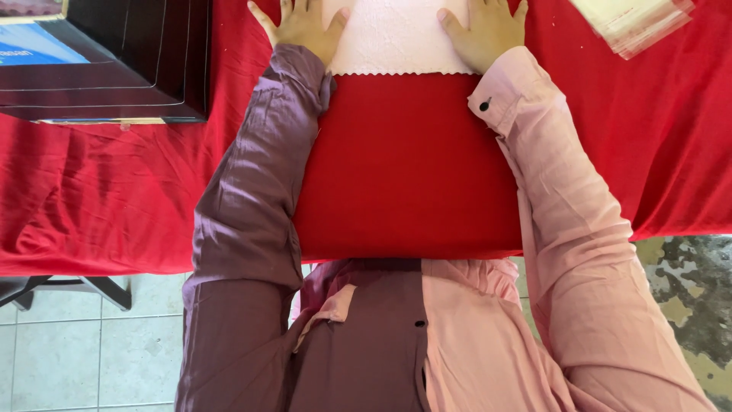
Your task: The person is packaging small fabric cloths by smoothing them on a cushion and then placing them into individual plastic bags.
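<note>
Nearest to the camera is the person's shirt (427, 343), half purple and half pink, above a tiled floor (69, 351). From it both arms go straight forward over the table (114, 206), which is covered with a red cloth. The left sleeve (252, 198) is purple and the right sleeve (557, 198) is pink, with a dark button at the cuff. The arms are almost parallel and lie on the cloth.

Farther on, the left hand (303, 29) and the right hand (485, 32) lie flat, palms down and fingers spread. They grasp nothing. Each hand presses on one side of a white textured sheet (396, 34) with a wavy near edge. The sheet lies on the cloth between the hands.

At the far left stands a dark box (107, 61). At the far right lies a pile of clear bags (637, 21).
</note>
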